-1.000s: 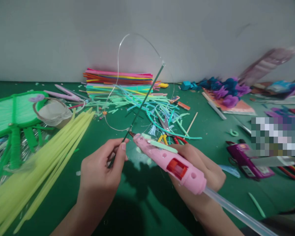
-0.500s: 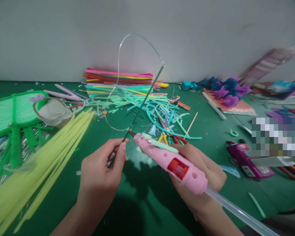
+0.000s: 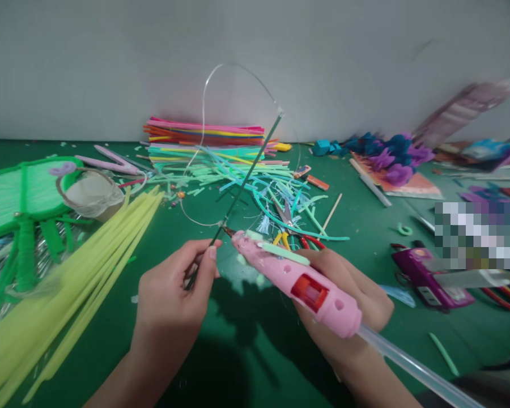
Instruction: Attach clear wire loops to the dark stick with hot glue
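Observation:
My left hand (image 3: 181, 289) is closed round the lower end of a thin dark green stick (image 3: 251, 169), pinched between thumb and fingers. The stick slants up to the right. A clear, thin wire (image 3: 204, 102) arcs from its top over to the left and back to a lower point on the stick. In my right hand (image 3: 344, 283) is a pink hot glue gun (image 3: 276, 266), with a clear glue stick (image 3: 412, 357) coming out of its rear. Its brown nozzle tip (image 3: 228, 231) is at the stick, just above my left fingers; whether they touch I cannot tell.
Yellow pipe cleaners (image 3: 89, 277) and a green fuzzy piece (image 3: 8, 198) lie at left. Behind are bundled coloured pipe cleaners (image 3: 206, 133) and loose green-blue cuttings. Pliers (image 3: 310, 242) and scissors (image 3: 285, 215) lie just beyond the glue gun. A purple device (image 3: 429, 280) sits at right.
The green stick and wire loop have shifted very slightly to the left with my left hand. The glue gun stays nearly in place, its tip still at the stick.

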`<move>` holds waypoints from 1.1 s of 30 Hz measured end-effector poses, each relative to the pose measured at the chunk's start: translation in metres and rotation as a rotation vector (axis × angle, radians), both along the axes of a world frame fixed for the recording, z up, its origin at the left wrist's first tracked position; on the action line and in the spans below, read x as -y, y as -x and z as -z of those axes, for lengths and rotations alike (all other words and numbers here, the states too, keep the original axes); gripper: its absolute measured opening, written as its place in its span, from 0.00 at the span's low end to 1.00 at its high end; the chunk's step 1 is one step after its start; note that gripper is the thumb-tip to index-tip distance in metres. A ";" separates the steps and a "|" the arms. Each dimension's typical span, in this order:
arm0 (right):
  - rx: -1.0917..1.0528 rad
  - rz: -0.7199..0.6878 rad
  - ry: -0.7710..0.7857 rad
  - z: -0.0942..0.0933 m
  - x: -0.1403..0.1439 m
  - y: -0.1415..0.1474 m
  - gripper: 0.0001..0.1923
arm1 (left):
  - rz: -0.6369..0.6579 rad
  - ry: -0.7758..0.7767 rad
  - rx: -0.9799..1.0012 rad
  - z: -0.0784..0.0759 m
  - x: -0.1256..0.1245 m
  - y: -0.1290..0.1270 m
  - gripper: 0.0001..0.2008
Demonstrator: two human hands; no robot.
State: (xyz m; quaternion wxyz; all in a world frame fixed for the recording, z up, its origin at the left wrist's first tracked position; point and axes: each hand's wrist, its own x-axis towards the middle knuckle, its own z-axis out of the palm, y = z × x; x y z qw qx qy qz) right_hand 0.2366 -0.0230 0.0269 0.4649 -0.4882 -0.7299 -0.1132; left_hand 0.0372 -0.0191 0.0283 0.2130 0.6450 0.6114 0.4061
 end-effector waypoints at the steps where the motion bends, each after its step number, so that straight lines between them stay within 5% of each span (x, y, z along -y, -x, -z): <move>1: 0.000 -0.017 -0.012 0.000 0.000 -0.001 0.07 | 0.002 0.005 0.005 0.001 0.000 0.000 0.08; 5: 0.041 0.058 0.115 -0.004 0.004 -0.001 0.02 | 0.013 0.036 0.037 0.000 -0.001 0.000 0.08; 9: 0.009 0.136 0.054 -0.006 0.006 0.000 0.06 | -0.038 0.103 0.110 -0.008 -0.001 -0.002 0.10; 17: 0.080 -0.003 0.145 -0.009 0.006 -0.008 0.02 | -0.088 0.158 0.210 -0.015 0.004 -0.010 0.11; 33: 0.040 0.037 0.094 -0.006 0.005 -0.004 0.03 | -0.029 0.102 0.090 -0.010 0.001 -0.005 0.10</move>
